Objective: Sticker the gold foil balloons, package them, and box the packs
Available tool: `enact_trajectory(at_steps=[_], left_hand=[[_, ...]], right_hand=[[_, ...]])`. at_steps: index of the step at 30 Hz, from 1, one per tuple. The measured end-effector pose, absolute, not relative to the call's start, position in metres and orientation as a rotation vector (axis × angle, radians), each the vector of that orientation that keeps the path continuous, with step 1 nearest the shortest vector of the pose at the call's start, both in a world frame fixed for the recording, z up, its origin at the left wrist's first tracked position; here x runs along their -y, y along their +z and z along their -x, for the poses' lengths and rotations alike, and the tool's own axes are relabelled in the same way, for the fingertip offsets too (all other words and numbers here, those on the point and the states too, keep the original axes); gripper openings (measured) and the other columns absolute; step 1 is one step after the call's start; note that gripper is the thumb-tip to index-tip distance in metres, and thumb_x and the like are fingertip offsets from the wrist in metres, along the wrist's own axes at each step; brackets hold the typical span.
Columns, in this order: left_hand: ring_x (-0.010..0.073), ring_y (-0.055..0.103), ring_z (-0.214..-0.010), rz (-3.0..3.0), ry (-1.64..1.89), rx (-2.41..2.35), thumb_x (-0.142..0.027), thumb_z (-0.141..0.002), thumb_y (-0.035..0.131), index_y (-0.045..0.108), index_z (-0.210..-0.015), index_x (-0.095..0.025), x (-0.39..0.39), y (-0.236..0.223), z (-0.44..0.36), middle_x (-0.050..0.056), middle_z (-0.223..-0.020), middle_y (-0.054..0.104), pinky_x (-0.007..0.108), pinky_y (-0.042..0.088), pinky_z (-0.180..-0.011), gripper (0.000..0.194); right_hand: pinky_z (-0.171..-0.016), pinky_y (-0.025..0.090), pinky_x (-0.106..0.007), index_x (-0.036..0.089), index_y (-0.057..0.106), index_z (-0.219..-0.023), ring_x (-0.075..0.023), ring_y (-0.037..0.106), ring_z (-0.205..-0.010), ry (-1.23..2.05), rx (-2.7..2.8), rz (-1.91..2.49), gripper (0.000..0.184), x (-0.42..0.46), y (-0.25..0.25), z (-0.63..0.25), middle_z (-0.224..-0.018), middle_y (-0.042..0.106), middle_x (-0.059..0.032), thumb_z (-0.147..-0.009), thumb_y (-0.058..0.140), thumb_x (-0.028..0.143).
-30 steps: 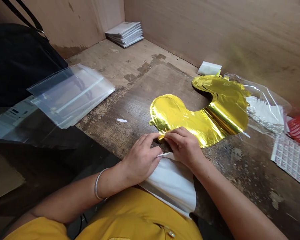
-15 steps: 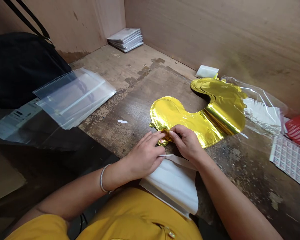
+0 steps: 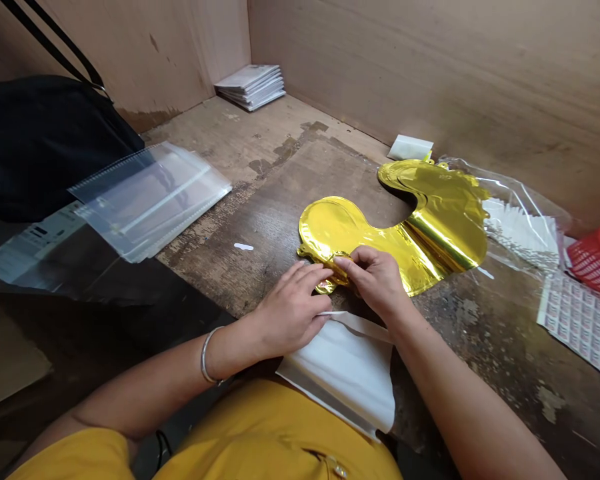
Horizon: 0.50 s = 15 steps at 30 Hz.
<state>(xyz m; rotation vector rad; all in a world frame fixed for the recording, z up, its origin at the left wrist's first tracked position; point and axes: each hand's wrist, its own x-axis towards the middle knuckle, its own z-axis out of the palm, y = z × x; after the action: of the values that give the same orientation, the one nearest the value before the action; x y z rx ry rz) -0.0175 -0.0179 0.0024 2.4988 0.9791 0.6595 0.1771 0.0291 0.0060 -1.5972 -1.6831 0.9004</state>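
Observation:
A stack of shiny gold foil balloons (image 3: 360, 230) in a curved shape lies on the table before me. My right hand (image 3: 380, 277) pinches a gathered bit of foil at the stack's near edge between thumb and fingers. Beside it, my left hand (image 3: 295, 310) rests with fingers stretched out, their tips touching the near edge of the foil. The left thumb lies over the top corner of a white plastic bag (image 3: 345, 367), which hangs from the table edge against my lap. What lies under the left palm is hidden.
Clear plastic sleeves (image 3: 155, 200) lie at the left by a black bag (image 3: 45, 147). White packets (image 3: 253, 87) are stacked in the back corner. At the right are a clear bag of white strips (image 3: 523, 230), a red basket (image 3: 597, 260) and a sticker sheet (image 3: 580, 327).
My right hand has shifted slightly right along the foil edge, drawing the gathered bit with it. The left hand stays nearly in place.

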Motion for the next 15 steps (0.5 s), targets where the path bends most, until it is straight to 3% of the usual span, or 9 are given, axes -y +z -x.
enact_trajectory(at_steps=[3,5,7,10,12,15], left_hand=[[0.0303,0.045,-0.134,-2.603,0.568,-0.831,-0.02,-0.088,0.056,0.068,-0.088,-0.015,0.009,0.005,0.015,0.015,-0.138,0.054,0.055,0.03,-0.115,0.012],[0.0296,0.05,-0.128,-2.637,0.537,-0.752,-0.021,-0.086,0.059,0.068,-0.088,-0.015,0.003,0.006,0.013,0.014,-0.129,0.06,0.052,0.032,-0.115,0.01],[0.0269,0.056,-0.118,-2.641,0.522,-0.726,-0.02,-0.085,0.059,0.067,-0.085,-0.016,-0.003,0.007,0.011,0.012,-0.113,0.066,0.048,0.035,-0.113,0.009],[0.024,0.058,-0.109,-2.627,0.517,-0.701,-0.02,-0.086,0.058,0.067,-0.085,-0.016,-0.006,0.007,0.01,0.01,-0.101,0.067,0.045,0.039,-0.109,0.01],[0.025,0.056,-0.112,-2.613,0.513,-0.701,-0.02,-0.086,0.057,0.066,-0.087,-0.016,-0.006,0.006,0.01,0.01,-0.106,0.066,0.046,0.038,-0.11,0.009],[0.0283,0.053,-0.122,-2.574,0.487,-0.714,-0.019,-0.088,0.056,0.064,-0.088,-0.017,-0.003,0.006,0.013,0.012,-0.12,0.064,0.051,0.036,-0.11,0.009]], right_hand=[[-0.04,0.029,-0.024,0.022,0.041,-0.056,-0.008,0.033,-0.041,1.154,1.529,1.585,0.045,-0.033,0.01,-0.18,-0.046,0.037,0.0078,-0.076,0.066,0.055],[-0.043,0.039,-0.025,0.021,0.05,-0.065,-0.0105,0.043,-0.045,1.179,1.56,1.523,0.036,-0.031,0.011,-0.183,-0.053,0.049,0.0053,-0.077,0.065,0.052],[-0.063,0.053,-0.033,0.02,0.061,-0.085,-0.0177,0.061,-0.069,0.983,1.727,1.458,0.024,-0.025,0.01,-0.185,-0.079,0.066,-0.0035,-0.076,0.068,0.041],[-0.096,0.048,-0.049,0.019,0.066,-0.102,-0.028,0.06,-0.11,0.524,1.984,1.429,0.027,-0.009,0.006,-0.185,-0.118,0.067,-0.0144,-0.075,0.064,0.025],[-0.1,0.046,-0.052,0.021,0.069,-0.093,-0.0298,0.059,-0.113,0.423,2.04,1.449,0.017,0.0,0.006,-0.182,-0.118,0.068,-0.0144,-0.079,0.059,0.022],[-0.089,0.052,-0.046,0.024,0.07,-0.079,-0.0266,0.066,-0.097,0.565,1.993,1.484,0.013,0.0,0.014,-0.186,-0.1,0.074,-0.0081,-0.082,0.057,0.025]])
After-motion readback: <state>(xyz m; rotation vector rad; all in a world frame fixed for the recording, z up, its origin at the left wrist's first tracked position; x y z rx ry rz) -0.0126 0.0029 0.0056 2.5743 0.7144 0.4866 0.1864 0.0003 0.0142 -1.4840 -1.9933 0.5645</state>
